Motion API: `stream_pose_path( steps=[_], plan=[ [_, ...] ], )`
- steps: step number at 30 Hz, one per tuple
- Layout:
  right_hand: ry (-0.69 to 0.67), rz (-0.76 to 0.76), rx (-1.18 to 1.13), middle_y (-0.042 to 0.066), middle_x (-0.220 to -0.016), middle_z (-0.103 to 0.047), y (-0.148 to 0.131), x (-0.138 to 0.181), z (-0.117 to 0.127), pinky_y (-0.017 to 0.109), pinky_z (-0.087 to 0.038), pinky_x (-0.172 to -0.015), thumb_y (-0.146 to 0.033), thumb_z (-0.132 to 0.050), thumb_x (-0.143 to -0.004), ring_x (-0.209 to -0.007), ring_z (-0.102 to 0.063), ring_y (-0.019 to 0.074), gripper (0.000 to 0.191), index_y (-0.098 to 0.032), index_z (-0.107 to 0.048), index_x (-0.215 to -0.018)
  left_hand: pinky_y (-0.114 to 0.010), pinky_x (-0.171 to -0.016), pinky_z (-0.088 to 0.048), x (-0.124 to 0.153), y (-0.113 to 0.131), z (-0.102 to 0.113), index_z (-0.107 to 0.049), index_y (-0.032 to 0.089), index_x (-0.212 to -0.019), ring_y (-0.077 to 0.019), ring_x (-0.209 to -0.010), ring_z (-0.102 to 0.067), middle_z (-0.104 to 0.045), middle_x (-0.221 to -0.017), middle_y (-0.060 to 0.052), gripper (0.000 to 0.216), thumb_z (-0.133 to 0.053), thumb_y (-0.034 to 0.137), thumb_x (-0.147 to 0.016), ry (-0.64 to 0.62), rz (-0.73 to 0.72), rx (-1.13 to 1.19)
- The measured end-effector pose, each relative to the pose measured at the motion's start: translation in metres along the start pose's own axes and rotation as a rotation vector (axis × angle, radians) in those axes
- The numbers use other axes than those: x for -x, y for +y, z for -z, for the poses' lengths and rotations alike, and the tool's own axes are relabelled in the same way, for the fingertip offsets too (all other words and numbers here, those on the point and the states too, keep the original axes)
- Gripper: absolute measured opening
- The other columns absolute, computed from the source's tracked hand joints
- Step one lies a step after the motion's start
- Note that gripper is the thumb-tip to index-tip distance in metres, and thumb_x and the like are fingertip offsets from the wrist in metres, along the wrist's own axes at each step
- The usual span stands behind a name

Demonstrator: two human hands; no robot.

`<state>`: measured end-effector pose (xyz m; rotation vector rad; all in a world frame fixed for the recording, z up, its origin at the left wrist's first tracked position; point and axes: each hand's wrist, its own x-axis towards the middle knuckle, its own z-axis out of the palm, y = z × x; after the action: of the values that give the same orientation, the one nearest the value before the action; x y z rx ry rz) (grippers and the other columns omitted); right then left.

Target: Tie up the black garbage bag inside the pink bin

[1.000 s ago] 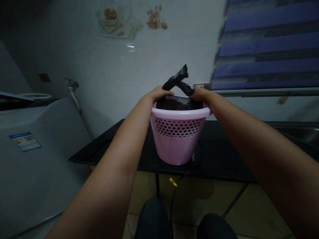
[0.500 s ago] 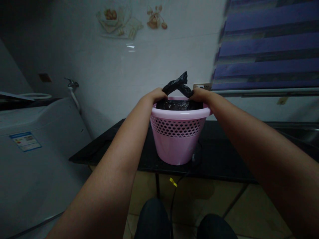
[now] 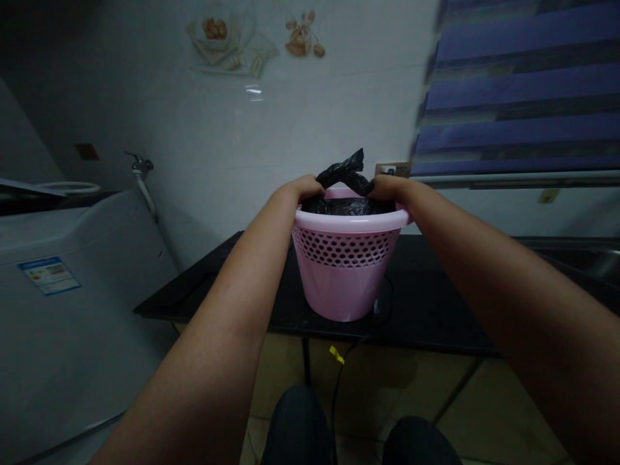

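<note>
A pink plastic basket (image 3: 346,271) with a perforated band stands on a black table (image 3: 436,303). Inside it sits a black plastic bag (image 3: 345,205); its knotted top pokes out above the rim. My left hand (image 3: 304,188) is closed on the left side of the bag's top. My right hand (image 3: 387,187) is closed on the right side of it. Both hands hover just over the basket's rim, with my forearms reaching in from below.
A white washing machine (image 3: 62,284) fills the left side, with a tap (image 3: 139,165) on the tiled wall behind it. A blue blind (image 3: 523,90) hangs at the upper right. A dark cable (image 3: 349,361) drops from the table's front edge, above my knees (image 3: 300,426).
The bag's knotted top has sunk lower into the basket, and both hands have come down a little with it.
</note>
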<state>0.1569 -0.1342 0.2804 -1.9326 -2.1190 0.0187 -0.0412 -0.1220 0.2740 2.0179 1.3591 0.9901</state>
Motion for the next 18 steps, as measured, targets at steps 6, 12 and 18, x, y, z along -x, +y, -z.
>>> stream_pose_path(
  steps=[6,12,18],
  plan=[
    [-0.05,0.013,0.053,0.01,-0.086,-0.066,-0.004,0.006,0.002,0.031,-0.049,-0.073,-0.019,-0.062,-0.075,-0.08,-0.061,0.0198,0.019,-0.012,-0.068,-0.092,-0.039,-0.078,-0.043,0.004,0.001,-0.002,-0.068,0.012,-0.074,-0.0245,-0.076,-0.061,-0.061,-0.06,-0.007,0.024,-0.054,0.007,-0.055,-0.049,0.035,0.027],
    [-0.121,0.042,0.046,0.008,-0.081,-0.066,-0.005,0.01,0.002,0.031,-0.05,-0.068,-0.019,-0.06,-0.076,-0.074,-0.062,0.019,0.017,-0.013,-0.069,-0.089,-0.038,-0.078,-0.044,0.007,0.004,-0.003,-0.068,0.012,-0.068,-0.0237,-0.077,-0.061,-0.062,-0.059,-0.008,0.018,-0.057,0.007,-0.055,-0.056,0.066,-0.043],
    [-0.115,0.053,0.067,0.009,-0.083,-0.066,-0.002,0.004,0.0,0.032,-0.05,-0.067,-0.02,-0.059,-0.077,-0.074,-0.062,0.0204,0.02,-0.012,-0.068,-0.092,-0.036,-0.08,-0.043,0.014,0.009,-0.002,-0.068,0.007,-0.086,-0.0205,-0.08,-0.06,-0.063,-0.064,-0.007,0.029,-0.058,0.008,-0.059,-0.121,0.089,-0.12]
  ],
)
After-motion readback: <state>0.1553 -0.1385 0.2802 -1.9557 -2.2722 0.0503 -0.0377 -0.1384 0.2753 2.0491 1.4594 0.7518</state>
